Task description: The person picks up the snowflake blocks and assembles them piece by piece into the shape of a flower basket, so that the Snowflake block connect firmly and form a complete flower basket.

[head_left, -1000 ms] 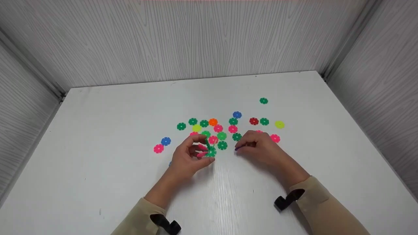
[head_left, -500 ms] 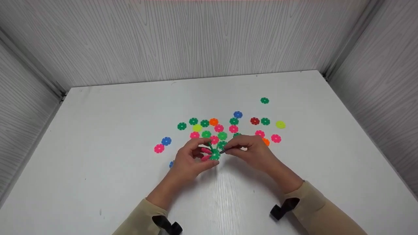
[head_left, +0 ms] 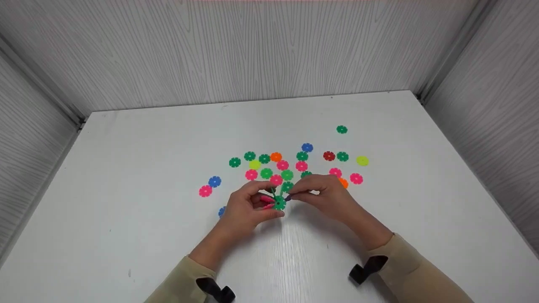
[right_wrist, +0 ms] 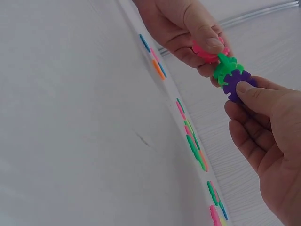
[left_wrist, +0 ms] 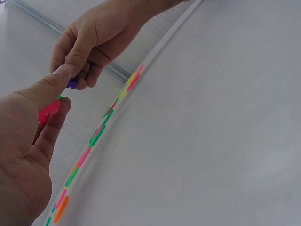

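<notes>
My left hand grips a small cluster of interlocked notched flower discs above the table. In it are a green flower disc and pink flower discs, partly covered by the fingers. Between thumb and fingers, my right hand pinches a purple flower disc. In the right wrist view the purple disc overlaps the cluster's green edge; whether its notch is engaged cannot be told. Both hands are close together, fingertips almost meeting.
Loose flower discs lie flat beyond the hands, among them an orange disc, a dark red disc and a yellow disc. A blue disc lies to the left. Panels stand behind and beside the white table.
My right hand has come leftward with the purple disc, up to the cluster. The left hand has shifted slightly right and nearer to me, and the cluster has turned a little.
</notes>
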### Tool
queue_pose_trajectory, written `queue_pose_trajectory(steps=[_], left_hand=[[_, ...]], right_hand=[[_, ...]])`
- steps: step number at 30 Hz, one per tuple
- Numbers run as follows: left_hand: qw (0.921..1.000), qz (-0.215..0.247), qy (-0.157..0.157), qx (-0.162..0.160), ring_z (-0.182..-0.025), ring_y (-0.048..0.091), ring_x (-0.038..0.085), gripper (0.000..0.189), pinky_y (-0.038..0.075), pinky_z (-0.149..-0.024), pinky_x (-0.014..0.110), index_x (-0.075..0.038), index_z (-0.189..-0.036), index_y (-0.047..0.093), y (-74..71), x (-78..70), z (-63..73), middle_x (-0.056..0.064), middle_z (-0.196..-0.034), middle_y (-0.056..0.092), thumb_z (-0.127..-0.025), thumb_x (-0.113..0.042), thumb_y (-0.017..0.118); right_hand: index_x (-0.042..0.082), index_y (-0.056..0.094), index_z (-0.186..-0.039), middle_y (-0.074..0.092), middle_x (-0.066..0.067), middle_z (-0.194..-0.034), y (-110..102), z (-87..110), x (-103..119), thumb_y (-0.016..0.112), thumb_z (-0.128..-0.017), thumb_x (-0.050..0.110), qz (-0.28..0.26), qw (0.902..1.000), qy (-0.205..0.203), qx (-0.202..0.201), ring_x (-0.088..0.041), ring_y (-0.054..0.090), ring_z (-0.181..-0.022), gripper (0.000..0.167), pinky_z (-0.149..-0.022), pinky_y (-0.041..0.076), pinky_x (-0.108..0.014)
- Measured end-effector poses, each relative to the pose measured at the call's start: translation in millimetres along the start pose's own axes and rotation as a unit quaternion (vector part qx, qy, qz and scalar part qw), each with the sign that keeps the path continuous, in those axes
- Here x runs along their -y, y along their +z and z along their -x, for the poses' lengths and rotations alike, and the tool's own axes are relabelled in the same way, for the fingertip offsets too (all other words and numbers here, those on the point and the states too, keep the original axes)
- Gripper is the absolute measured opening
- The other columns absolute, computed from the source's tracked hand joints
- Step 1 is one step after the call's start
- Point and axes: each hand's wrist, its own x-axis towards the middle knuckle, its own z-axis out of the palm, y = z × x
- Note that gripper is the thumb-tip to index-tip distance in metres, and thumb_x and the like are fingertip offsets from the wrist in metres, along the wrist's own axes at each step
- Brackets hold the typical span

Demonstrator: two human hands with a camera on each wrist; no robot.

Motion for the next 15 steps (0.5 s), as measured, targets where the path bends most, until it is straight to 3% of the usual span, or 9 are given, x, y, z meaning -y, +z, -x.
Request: queue_pose_trajectory(steps=[11, 15], left_hand=[[0.9996, -0.004, -0.027, 0.007, -0.109, 0.072, 0.020, 0.069, 0.060, -0.093, 0.031, -0.017, -0.140, 0.066, -0.9, -1.2, 0.6, 0.002, -0.130, 0.065, -0.079, -0.026, 0.097], [0.9992, -0.006, -0.039, 0.007, -0.108, 0.072, 0.020, 0.069, 0.061, -0.092, 0.032, -0.016, -0.140, 0.065, -2.0, -0.5, 0.7, 0.002, -0.130, 0.065, -0.079, -0.026, 0.097]], right_hand=[[0.007, 0.083, -0.110, 0.080, 0.001, -0.104, 1.6, 0.3, -0.7, 0.080, -0.093, 0.004, -0.007, 1.0000, -0.002, 0.005, -0.017, 0.075, -0.099, 0.017, -0.085, 0.063, -0.036], [0.007, 0.083, -0.110, 0.080, 0.006, -0.104, 1.5, 0.1, -0.1, 0.080, -0.094, 0.005, -0.010, 0.9998, 0.007, 0.013, -0.016, 0.075, -0.099, 0.016, -0.085, 0.064, -0.040]])
